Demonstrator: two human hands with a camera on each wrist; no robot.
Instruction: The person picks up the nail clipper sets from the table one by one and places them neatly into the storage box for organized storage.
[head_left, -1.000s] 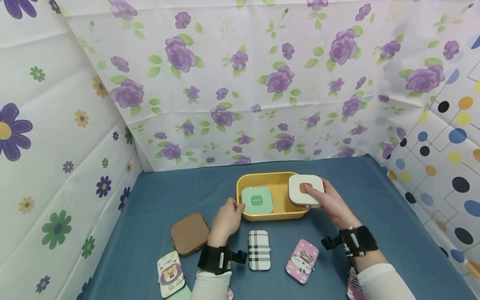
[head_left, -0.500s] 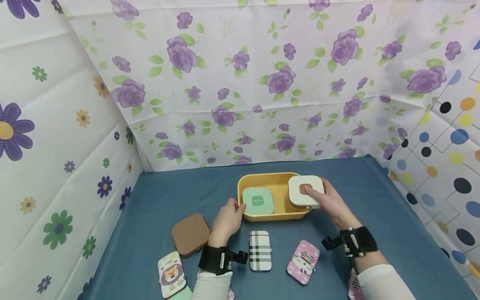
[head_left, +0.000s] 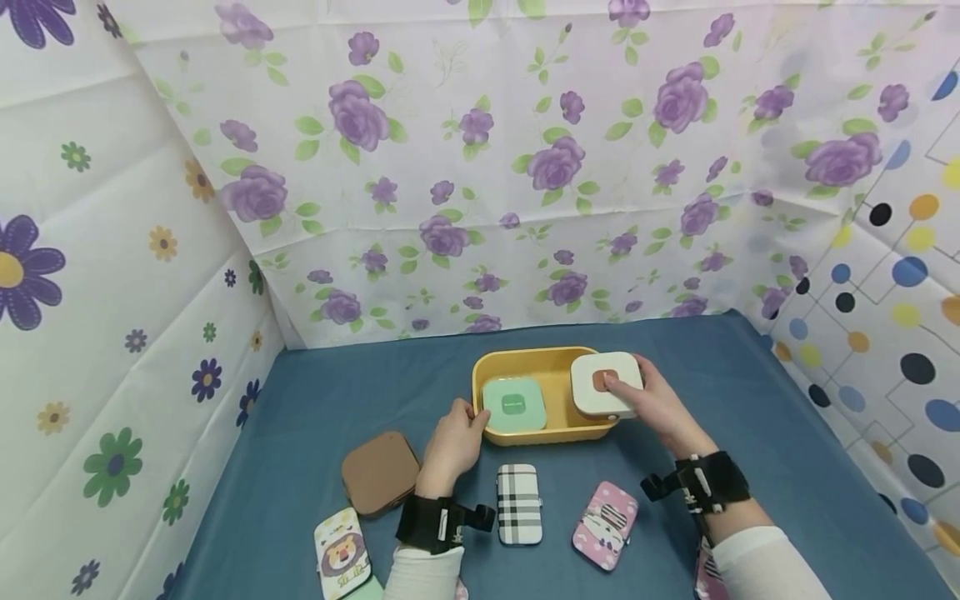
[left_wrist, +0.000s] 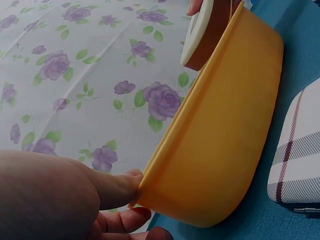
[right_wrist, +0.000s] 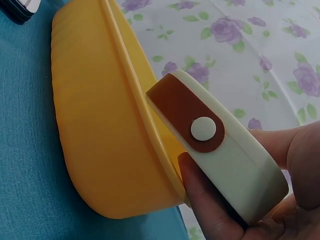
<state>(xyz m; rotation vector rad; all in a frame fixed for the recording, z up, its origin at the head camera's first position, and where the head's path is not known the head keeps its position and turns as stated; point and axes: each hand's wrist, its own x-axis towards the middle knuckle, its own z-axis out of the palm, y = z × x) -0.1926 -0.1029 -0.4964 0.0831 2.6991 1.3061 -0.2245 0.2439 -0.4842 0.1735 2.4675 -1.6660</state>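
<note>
A brown case [head_left: 380, 473] lay toward the left edge of the worktop [head_left: 258, 450]. The fingers of the left hand [head_left: 455, 437] pinched the yellow tub [head_left: 555, 434]. A green case [head_left: 513, 404] was already in; a white case [head_left: 592, 393], clamped in the right hand's [head_left: 663, 408] fingers over the tub's right end, seemed not yet put down

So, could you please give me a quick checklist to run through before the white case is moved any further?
1. White case held: ok, the right hand grips it, thumb on top.
2. Yellow basket steadied: ok, the left hand pinches its rim at the left end.
3. Green case out of the way: ok, it lies in the basket's left part, apart from the white case.
4. Brown strap fastened: ok, it appears snapped down.
5. Basket floor directly beneath the white case bare: cannot tell, the case hides part of it.
</note>
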